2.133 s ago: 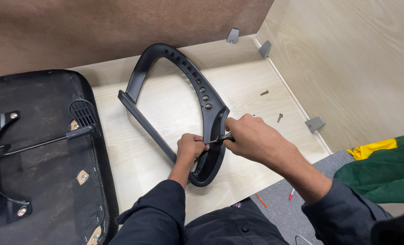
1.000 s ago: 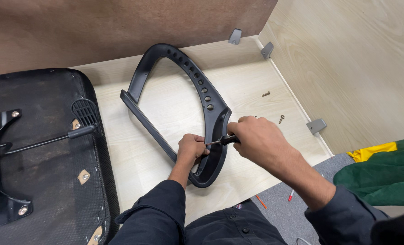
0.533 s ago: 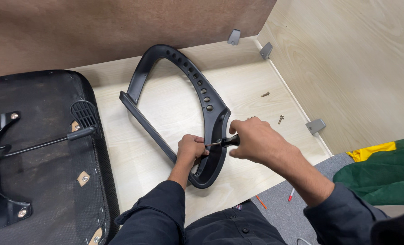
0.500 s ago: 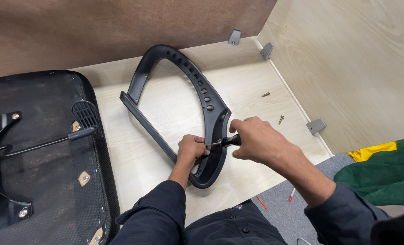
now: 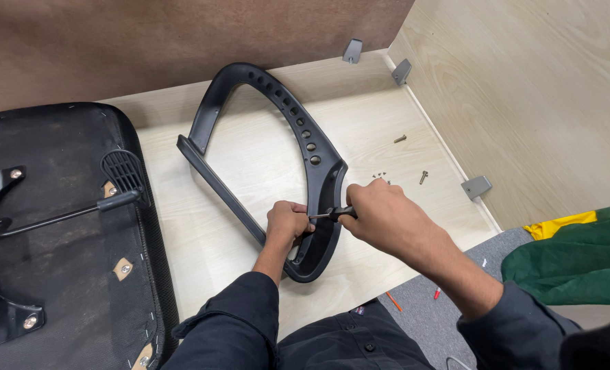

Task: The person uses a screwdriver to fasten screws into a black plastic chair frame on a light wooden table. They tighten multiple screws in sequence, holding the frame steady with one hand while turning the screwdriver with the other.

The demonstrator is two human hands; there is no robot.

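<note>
**Screwdriver at the black armrest**

We see the black armrest frame lying flat on the pale wooden table. Our left hand grips its lower curve, fingers curled closed. Our right hand is clenched around a screwdriver, tip against the frame.

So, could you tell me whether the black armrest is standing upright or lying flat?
Lying flat: the black armrest rests on the wooden board.
</note>
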